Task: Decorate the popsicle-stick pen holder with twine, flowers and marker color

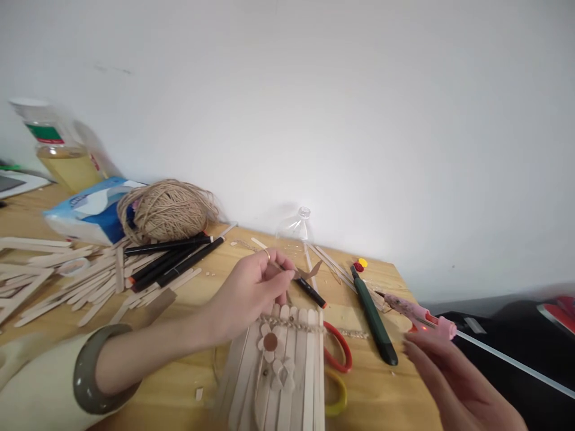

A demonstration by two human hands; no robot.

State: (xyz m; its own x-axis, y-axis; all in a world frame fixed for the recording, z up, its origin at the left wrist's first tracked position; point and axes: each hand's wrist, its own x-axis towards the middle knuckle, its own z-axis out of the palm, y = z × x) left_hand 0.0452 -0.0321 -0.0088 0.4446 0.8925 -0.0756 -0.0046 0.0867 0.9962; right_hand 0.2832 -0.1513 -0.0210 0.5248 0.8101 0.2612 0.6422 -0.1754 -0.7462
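My left hand [265,287] pinches a small brown paper piece [311,272] above the top edge of a craft-stick panel [291,383]. A braided twine strip crosses the panel, and below it sit a flower with a brown centre [270,342] and a pale petal shape [283,374]. At the lower right my right hand [453,377] has its thumb and fingers close together, near the pink glue gun [422,314]; whether anything is between the fingertips cannot be made out. A black marker [309,293] lies behind the panel.
Twine ball [171,209], tissue pack [90,209], black markers [175,263] and loose craft sticks [90,281] lie left. A clear bottle top [299,227] stands by the wall. Green cutter [375,320] and scissors [339,350] lie right of the panel.
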